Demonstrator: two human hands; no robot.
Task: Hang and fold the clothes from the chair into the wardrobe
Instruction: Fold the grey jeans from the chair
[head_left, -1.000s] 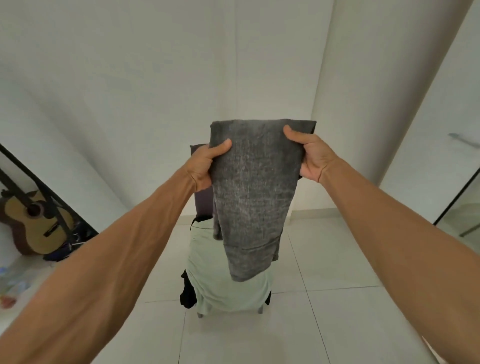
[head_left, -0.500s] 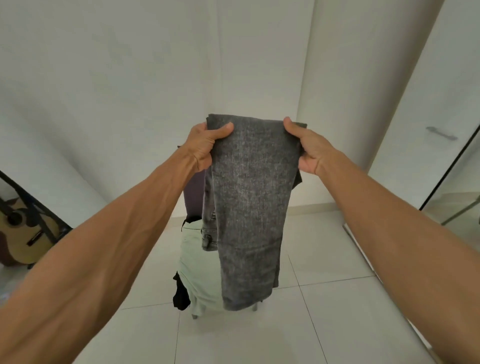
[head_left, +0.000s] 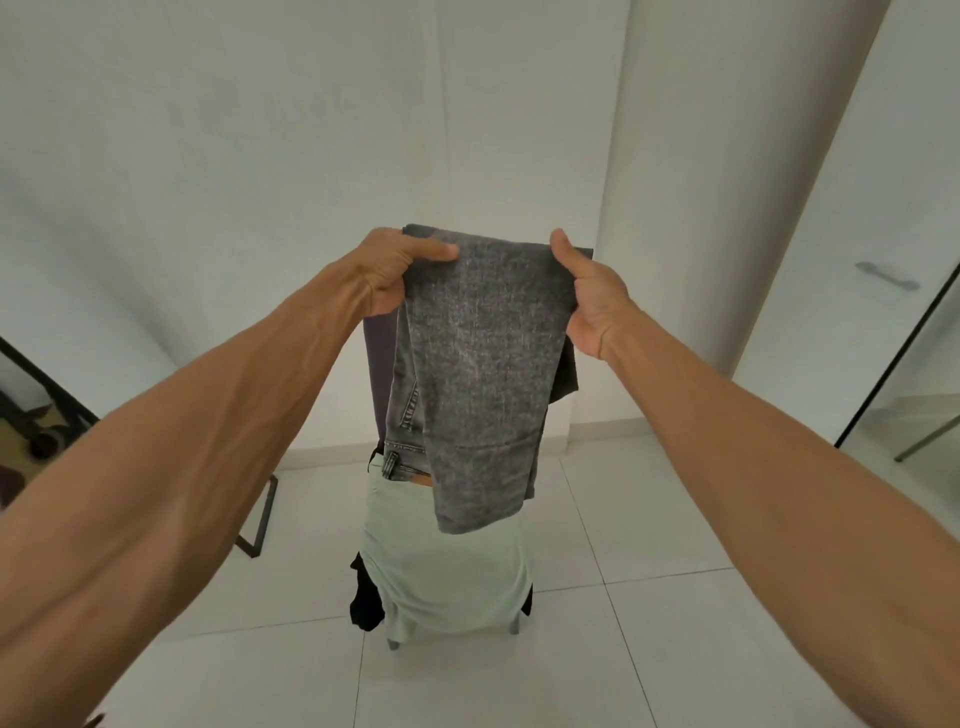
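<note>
White walls close round a pale tiled floor, with a white wardrobe door at the right and a black-framed glass panel beside it. Against the far wall stands a chair, mostly hidden under a pale green garment; a black garment hangs out from beneath it at both sides. Folded grey jeans hang in the air in front of the chair, clear of the pile, with their waistband and a belt loop showing at the lower left behind the front layer. The left-hand grip pinches the top left corner of the jeans, thumb on the near face. The right-hand grip pinches the top right corner likewise. A small metal handle sits on the wardrobe door.
</note>
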